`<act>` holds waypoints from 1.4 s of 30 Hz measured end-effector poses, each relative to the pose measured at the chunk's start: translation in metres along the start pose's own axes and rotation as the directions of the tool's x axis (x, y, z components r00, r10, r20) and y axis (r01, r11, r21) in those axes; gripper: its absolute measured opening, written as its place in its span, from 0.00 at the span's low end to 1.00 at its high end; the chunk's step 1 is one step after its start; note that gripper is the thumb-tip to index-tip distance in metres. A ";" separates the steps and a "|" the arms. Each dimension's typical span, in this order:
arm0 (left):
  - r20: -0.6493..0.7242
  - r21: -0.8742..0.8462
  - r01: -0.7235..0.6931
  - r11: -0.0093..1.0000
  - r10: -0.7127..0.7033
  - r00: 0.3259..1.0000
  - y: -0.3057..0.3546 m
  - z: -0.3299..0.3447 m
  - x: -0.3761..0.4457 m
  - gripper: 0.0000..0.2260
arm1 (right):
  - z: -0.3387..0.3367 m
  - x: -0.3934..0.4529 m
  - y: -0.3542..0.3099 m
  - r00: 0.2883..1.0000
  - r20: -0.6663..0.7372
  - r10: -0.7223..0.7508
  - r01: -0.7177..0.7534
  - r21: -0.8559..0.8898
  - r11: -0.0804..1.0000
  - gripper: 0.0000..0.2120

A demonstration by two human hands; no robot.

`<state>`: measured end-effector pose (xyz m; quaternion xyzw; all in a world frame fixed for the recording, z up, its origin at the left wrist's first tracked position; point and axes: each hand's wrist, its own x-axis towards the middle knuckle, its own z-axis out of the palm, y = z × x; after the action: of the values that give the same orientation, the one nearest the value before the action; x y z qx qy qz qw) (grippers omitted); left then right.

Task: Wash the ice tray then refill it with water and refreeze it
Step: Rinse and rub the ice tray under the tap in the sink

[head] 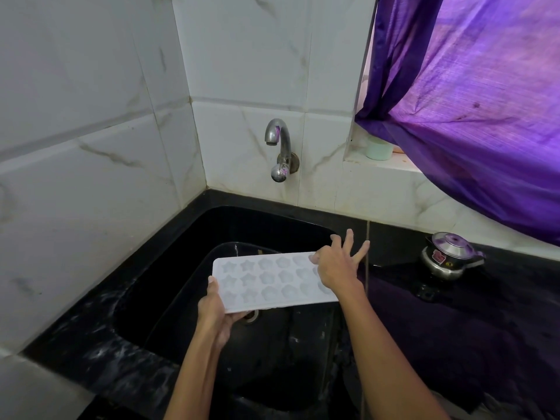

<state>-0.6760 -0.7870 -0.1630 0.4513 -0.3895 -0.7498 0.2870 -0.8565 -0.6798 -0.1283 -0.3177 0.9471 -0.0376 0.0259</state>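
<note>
Both forearms reach up from the bottom edge, over the black sink (169,268). Left hand (213,310) has the white ice tray (266,281) by its near left corner, thumb on top of the rim, fingers curled underneath. Right hand (336,268) is on the tray's far right end, thumb and one finger pinching the edge while the other fingers (360,251) splay out straight past it. The tray hangs level above the basin, cavities facing up (star and flower shapes, three rows), and a metal drain ring (252,316) peeks out just below its near edge. Up on the tiled wall, the steel tap (280,147) sits above the sink, no water coming from its spout. Off to the right, a small steel pressure cooker (448,256) stands on the dark counter (500,313), under a purple curtain (472,101). A pale green tub (378,148) rests on the window ledge.
</note>
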 end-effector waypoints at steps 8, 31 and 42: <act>-0.011 -0.003 -0.001 1.000 0.001 1.000 0.000 -0.003 0.003 0.19 | 0.002 0.005 -0.002 1.000 0.005 0.022 -0.022 0.037 0.999 0.13; -0.032 -0.037 0.003 0.999 -0.004 0.999 0.005 -0.002 0.009 0.19 | -0.007 0.007 -0.017 0.995 -0.076 -0.063 0.075 0.160 0.984 0.22; -0.015 -0.020 -0.002 1.000 0.002 1.000 0.004 -0.004 0.008 0.20 | -0.004 -0.002 -0.028 0.992 0.015 -0.122 0.122 0.011 0.993 0.24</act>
<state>-0.6757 -0.7961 -0.1642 0.4537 -0.3804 -0.7500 0.2950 -0.8382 -0.7003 -0.1223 -0.3751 0.9255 -0.0417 0.0325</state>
